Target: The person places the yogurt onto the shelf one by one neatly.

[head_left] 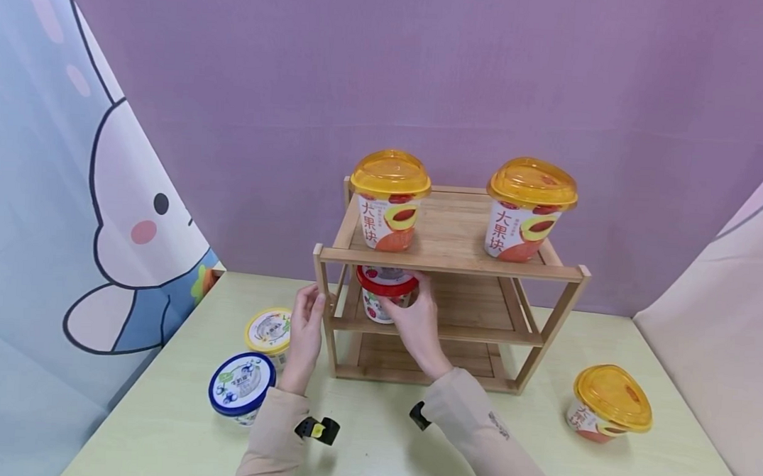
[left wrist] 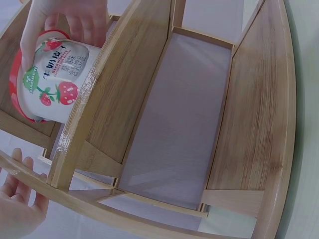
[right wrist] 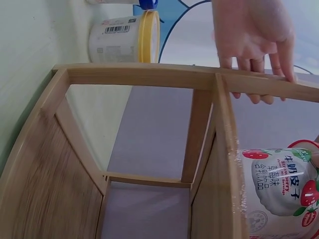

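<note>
We see right hand (head_left: 414, 326), fingers round red-lidded cup (head_left: 379, 289), left on middle shelf (head_left: 471, 302); left hand (head_left: 305, 330), fingers gripping near-left post (head_left: 330, 346) of rack (head_left: 449, 227); blue-lidded cup (head_left: 242, 384) on bench (head_left: 359, 446), left.

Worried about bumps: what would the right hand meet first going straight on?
The right hand holds the red-lidded cup; beyond, the purple curtain behind the rack probably comes first, though depth is unclear.

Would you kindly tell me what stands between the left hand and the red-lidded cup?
The wooden rack's left front post stands between the left hand and the red-lidded cup, as the head view shows.
</note>
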`<action>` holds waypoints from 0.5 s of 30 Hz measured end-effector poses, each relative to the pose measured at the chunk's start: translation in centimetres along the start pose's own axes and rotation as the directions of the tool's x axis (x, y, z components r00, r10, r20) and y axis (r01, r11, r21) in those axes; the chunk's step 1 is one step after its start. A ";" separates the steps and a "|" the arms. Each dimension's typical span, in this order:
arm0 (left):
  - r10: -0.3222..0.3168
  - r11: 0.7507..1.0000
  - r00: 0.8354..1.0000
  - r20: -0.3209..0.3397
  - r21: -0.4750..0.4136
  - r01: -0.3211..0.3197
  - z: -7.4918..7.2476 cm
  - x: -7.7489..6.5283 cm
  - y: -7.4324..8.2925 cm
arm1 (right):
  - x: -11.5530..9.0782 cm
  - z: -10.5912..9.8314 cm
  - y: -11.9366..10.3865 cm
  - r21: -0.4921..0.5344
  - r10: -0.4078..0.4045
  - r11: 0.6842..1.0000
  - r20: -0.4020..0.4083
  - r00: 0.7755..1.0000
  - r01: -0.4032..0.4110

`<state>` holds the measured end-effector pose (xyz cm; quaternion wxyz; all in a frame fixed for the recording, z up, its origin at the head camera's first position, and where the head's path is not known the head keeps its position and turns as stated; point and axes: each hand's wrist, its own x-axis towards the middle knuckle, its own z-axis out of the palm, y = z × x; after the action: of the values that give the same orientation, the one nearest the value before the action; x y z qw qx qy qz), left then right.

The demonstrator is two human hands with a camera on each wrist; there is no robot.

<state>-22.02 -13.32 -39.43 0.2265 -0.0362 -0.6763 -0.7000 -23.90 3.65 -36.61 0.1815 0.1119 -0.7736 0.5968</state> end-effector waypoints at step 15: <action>-0.026 1.000 1.000 0.002 -0.011 0.026 0.1 0.0 0.0 | 0.2 0.6 0.3 0.014 -0.008 1.000 0.032 0.999 0.008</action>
<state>-22.00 -13.25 -39.46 0.2166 -0.0295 -0.6732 -0.7064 -24.31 3.17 -36.87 0.1708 0.1257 -0.7717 0.5996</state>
